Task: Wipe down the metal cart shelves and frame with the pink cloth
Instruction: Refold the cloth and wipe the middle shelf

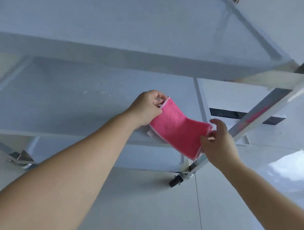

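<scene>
Cart's middle shelf (44,99): droplets (106,89) near centre, open room toward left edge. Left hand (146,108) pinches upper-left end of pink cloth (178,127), held over shelf's front edge near right corner. Cloth doubled, long axis upper-left to lower-right. Right hand (218,141) pinches lower-right end, just beside slanted frame post (259,119).

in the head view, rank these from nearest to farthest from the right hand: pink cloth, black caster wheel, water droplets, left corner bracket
1. pink cloth, pinched in the right hand itself.
2. black caster wheel, below and to its left.
3. water droplets, up-left on the shelf.
4. left corner bracket, far left.
</scene>
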